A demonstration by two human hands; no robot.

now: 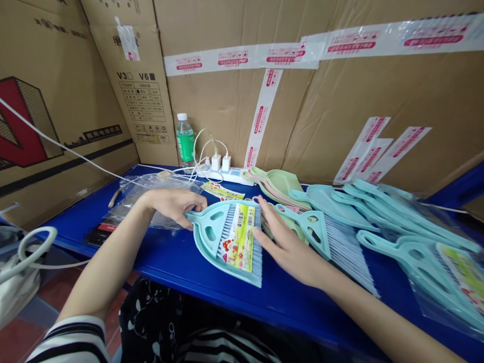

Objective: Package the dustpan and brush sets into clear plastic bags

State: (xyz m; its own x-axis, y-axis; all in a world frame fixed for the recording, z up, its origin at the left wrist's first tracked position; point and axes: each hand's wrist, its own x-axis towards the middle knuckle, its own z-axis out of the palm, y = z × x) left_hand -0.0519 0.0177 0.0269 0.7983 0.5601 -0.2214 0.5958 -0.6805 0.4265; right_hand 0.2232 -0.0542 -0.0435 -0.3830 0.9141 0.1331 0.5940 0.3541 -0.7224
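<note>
A light-blue dustpan (202, 247) lies tilted in front of me, with a small matching brush (212, 229) nested in it and a yellow-green label card (243, 239) over the bristles. My left hand (172, 205) has its fingers wrapped round the handle end of the dustpan set. At the opposite side my right hand (287, 244) rests against the card and bristle edge, fingers stretched and apart. Just beyond the right hand lies a loose blue brush (315, 232) with grey-blue bristles. A bagged blue dustpan set (427, 262) with a card sits farther right.
Green and pink dustpans (282, 184) and blue dustpans (336, 201) are stacked at the back. Clear plastic bags (151, 186) and a label card (223, 191) lie on the blue table (166, 257). A power strip (238, 175) and bottle (185, 146) stand before cardboard (227, 101).
</note>
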